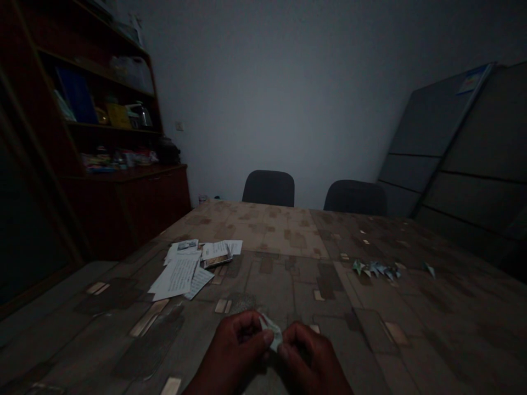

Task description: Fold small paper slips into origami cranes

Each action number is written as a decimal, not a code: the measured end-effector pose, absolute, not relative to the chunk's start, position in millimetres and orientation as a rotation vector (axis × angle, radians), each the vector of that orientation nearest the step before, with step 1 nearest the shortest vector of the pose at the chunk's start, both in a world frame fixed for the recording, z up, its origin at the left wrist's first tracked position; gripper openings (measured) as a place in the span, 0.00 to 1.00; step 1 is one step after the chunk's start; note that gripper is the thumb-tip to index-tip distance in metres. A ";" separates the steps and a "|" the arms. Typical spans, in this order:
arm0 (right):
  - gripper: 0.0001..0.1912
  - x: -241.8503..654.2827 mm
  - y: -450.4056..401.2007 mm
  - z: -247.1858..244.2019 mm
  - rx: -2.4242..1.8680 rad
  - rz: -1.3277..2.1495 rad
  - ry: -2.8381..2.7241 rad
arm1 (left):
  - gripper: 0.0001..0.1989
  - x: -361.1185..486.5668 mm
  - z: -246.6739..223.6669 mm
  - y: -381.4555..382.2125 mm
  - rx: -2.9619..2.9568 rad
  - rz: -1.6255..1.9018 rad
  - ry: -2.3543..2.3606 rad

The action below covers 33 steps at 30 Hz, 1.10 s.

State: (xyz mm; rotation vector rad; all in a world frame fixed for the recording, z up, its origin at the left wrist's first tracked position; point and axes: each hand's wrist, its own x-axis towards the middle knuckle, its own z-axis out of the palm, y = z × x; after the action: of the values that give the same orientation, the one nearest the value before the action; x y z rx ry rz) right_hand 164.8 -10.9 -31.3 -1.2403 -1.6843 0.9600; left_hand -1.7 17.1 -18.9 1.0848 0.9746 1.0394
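Low in the head view, my left hand [239, 348] pinches a small piece of folded pale green paper [272, 331] between thumb and fingers. My right hand [307, 354] is closed at the paper's right edge, its fingertips on it. Both hands are just above the near part of the table. The lower part of the paper is hidden by my fingers. On the table's right side lie several small folded paper pieces [377, 269] in a row, with one more folded piece [429, 269] apart from them.
A patterned cloth covers the table [280, 285]. Loose printed sheets [177, 274] lie at the left. Two dark chairs, one a grey chair [268, 187], stand at the far edge. A wooden cabinet [152, 200] is at the left, a grey refrigerator-like unit [424, 126] at the right.
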 end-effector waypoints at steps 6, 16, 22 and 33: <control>0.17 166.6 -7.7 -32.8 -1.202 1.137 -1.490 | 0.12 0.0 -26.0 19.7 0.945 1.104 0.862; 0.22 156.4 -15.6 -28.8 -1.067 1.306 -1.222 | 0.11 -5.6 -2.0 19.0 0.925 1.160 1.082; 0.24 162.8 -14.4 -23.2 -1.152 1.209 -1.264 | 0.13 -8.4 -18.8 25.3 0.918 1.177 1.049; 0.18 159.7 -18.7 -16.4 -1.194 1.103 -1.338 | 0.08 3.0 -9.5 9.5 1.028 1.167 1.022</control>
State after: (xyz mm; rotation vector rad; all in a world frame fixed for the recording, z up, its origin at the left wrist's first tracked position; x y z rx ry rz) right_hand 159.7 -18.7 -16.4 -1.1937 -1.3382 1.1029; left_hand 3.0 9.5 -9.5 1.0275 1.0223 1.1667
